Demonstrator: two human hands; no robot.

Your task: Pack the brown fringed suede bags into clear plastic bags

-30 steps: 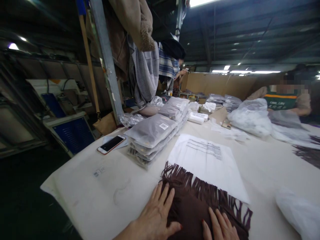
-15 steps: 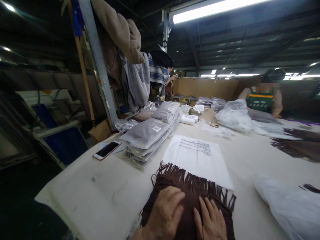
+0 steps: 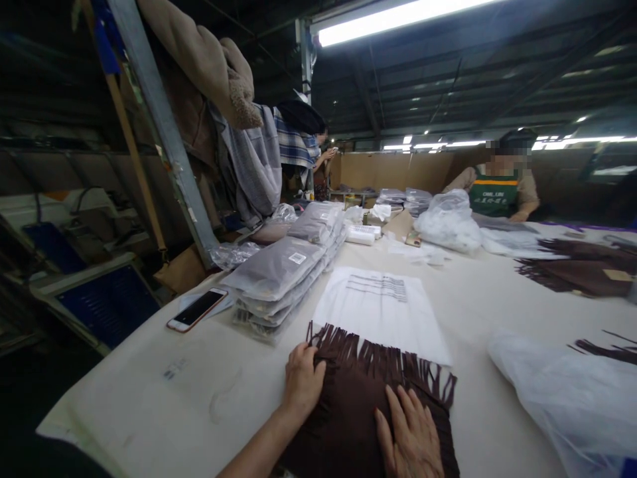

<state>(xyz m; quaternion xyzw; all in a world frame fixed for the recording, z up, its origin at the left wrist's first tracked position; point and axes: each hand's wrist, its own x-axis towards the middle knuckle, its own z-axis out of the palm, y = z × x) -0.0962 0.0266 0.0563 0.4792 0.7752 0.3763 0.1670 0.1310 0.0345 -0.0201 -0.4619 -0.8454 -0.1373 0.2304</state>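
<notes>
A dark brown fringed scarf [image 3: 343, 415] lies folded in front of me, its fringe pointing away. My left hand [image 3: 302, 378] is at the scarf's far left corner, fingers curled and closed on the edge by the fringe; the fingertips are partly hidden. Flat on the scarf's right half rests my right hand [image 3: 412, 428], open with fingers stretched out. Just beyond the fringe is a white printed plastic bag [image 3: 373, 315], and the fringe tips touch its near edge.
Bagged grey goods [image 3: 279, 265] are stacked left of the bag, beside a phone [image 3: 198, 310]. Clear plastic [image 3: 557, 378] lies to the right. Other brown scarves [image 3: 577, 272] are farther right, near a person in a green apron [image 3: 495, 197]. A metal post [image 3: 164, 133] stands at left.
My left hand has moved from the middle of the scarf out to its far left corner. My right hand stays flat on the cloth. The view has turned slightly right.
</notes>
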